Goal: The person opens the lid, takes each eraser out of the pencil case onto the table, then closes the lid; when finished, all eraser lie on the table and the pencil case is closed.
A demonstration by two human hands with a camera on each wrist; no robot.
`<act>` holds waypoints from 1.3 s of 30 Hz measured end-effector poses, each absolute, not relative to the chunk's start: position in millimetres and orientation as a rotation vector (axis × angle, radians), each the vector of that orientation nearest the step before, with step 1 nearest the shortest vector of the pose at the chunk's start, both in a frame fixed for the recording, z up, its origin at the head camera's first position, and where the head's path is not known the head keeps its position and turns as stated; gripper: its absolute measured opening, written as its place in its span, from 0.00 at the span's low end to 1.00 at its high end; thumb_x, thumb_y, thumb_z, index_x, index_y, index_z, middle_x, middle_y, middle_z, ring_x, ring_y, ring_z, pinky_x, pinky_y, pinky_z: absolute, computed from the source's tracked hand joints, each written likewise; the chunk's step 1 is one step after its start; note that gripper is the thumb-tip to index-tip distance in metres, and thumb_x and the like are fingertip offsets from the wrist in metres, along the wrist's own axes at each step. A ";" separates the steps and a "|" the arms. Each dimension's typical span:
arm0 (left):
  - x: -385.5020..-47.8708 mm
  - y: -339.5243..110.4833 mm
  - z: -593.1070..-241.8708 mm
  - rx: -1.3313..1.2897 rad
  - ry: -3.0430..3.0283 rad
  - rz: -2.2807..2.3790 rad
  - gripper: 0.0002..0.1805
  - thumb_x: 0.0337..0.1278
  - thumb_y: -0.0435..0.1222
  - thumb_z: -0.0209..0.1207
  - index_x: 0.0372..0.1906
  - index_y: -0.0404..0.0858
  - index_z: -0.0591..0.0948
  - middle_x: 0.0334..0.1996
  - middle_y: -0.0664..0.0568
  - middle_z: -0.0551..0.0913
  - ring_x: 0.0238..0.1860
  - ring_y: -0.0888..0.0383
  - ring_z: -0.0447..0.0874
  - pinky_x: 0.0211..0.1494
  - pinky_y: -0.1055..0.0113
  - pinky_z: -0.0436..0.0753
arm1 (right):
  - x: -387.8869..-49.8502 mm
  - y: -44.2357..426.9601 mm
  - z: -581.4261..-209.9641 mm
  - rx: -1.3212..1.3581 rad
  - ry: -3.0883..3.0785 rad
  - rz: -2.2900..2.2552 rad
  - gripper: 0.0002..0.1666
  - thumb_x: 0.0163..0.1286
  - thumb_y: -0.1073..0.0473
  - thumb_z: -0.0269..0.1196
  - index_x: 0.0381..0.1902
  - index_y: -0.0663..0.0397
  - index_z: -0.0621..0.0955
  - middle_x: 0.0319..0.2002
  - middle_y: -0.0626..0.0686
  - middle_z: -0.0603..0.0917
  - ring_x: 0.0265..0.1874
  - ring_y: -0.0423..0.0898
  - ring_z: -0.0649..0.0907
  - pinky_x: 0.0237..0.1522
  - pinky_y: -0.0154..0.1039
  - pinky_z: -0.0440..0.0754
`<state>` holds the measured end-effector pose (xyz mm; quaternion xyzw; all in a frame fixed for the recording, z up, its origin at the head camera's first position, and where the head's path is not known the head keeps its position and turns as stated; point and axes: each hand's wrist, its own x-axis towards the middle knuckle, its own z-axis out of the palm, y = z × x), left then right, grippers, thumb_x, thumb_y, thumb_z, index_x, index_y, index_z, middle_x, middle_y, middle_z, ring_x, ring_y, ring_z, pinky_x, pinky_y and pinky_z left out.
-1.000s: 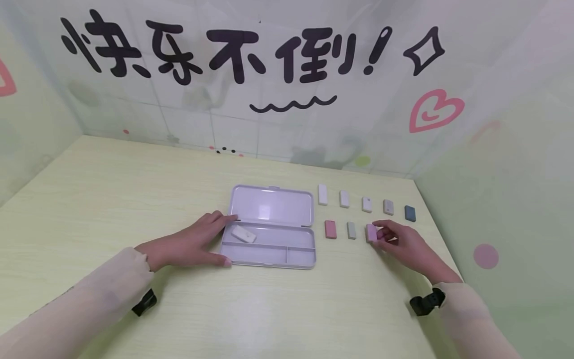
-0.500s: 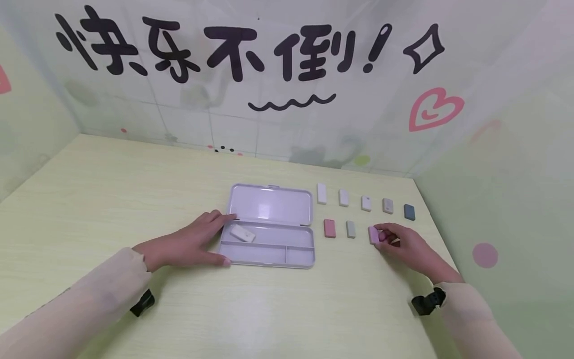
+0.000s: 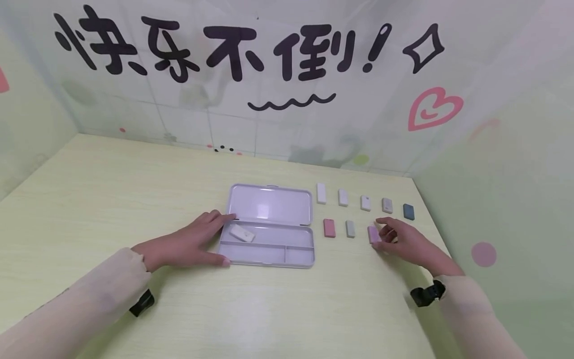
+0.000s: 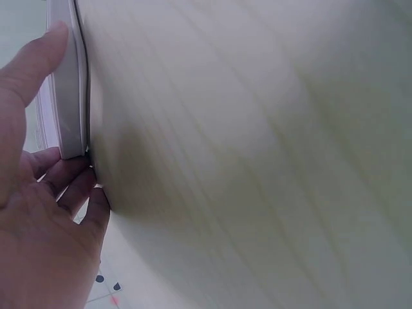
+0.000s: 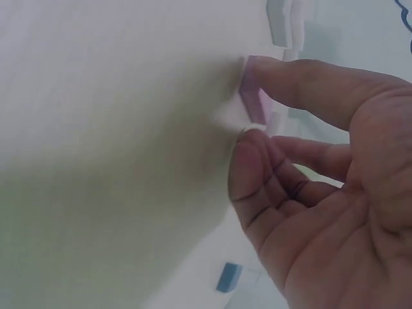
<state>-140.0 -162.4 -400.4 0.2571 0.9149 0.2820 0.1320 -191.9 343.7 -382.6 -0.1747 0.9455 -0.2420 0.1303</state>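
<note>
A pale lilac pencil case (image 3: 269,265) lies opened flat on the table, a white block (image 3: 242,233) slanted in its rear compartment. My left hand (image 3: 190,243) holds its left end, thumb on the front edge and fingers by the hinge; the left wrist view shows thumb and fingers against the case's wall (image 4: 69,96). On the right, a small purple block (image 3: 373,235) rests on the table. My right hand (image 3: 403,243) is beside it, thumb touching its near end and index finger lifted off. In the right wrist view the thumb covers part of the purple block (image 5: 254,90).
A pink block (image 3: 329,228) and a grey-green block (image 3: 351,229) lie left of the purple one. Behind them runs a row of several small blocks, from a white block (image 3: 321,193) to a blue block (image 3: 408,211). Walls stand at the table's back and sides.
The purple block, earlier pinched by my right hand, has been set down slightly to the right and let go. The index finger has lifted away. The left hand keeps its place on the case.
</note>
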 end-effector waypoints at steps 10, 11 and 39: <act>-139.6 -162.5 -400.0 0.742 2.645 0.824 0.55 0.57 0.57 0.73 0.80 0.36 0.60 0.63 0.45 0.72 0.63 0.48 0.67 0.69 0.44 0.75 | -198.6 301.9 -355.8 -0.519 2.758 -0.441 0.43 0.71 0.53 0.69 0.71 0.78 0.67 0.53 0.74 0.79 0.49 0.65 0.82 0.51 0.59 0.83; -139.6 -162.3 -399.6 0.744 2.646 0.826 0.55 0.57 0.57 0.73 0.80 0.36 0.60 0.62 0.45 0.72 0.63 0.48 0.67 0.69 0.44 0.75 | -198.7 298.6 -352.5 -0.521 2.762 -0.422 0.42 0.71 0.53 0.68 0.70 0.79 0.68 0.53 0.75 0.79 0.49 0.65 0.82 0.51 0.59 0.82; -139.8 -163.8 -401.2 0.760 2.646 0.841 0.54 0.58 0.58 0.71 0.80 0.36 0.60 0.59 0.48 0.71 0.61 0.50 0.66 0.67 0.47 0.75 | -204.3 100.0 -366.9 -1.255 2.409 -0.468 0.26 0.78 0.63 0.61 0.71 0.48 0.77 0.57 0.49 0.86 0.55 0.43 0.84 0.65 0.40 0.81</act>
